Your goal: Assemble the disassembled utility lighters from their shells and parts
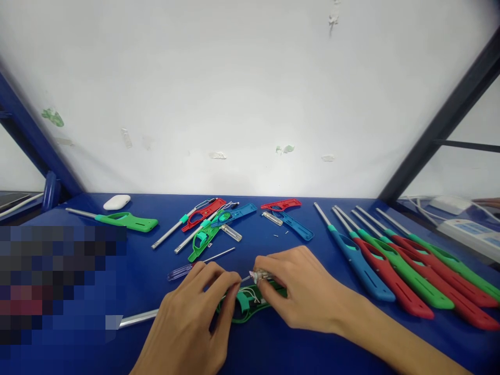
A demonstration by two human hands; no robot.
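Note:
My right hand (300, 289) pinches a small clear lighter fuel tank (260, 275) between thumb and fingers, its valve end pointing left. From that end a thin pale tube (246, 279) runs to the fingertips of my left hand (195, 312), which are pinched together on it. Beneath both hands lies an opened green lighter shell (244, 316) with a teal trigger and white wires inside. Its metal barrel (138, 317) sticks out to the left from under my left hand. A screwdriver (182, 272) with a clear purple handle lies just beyond my left hand.
Several assembled lighters (363, 265) lie side by side on the right. Opened red, green and blue shells (203, 239) with loose tanks (271, 219) are farther back. A green lighter (133, 221) and white case (117, 202) lie left. The lower left is pixelated.

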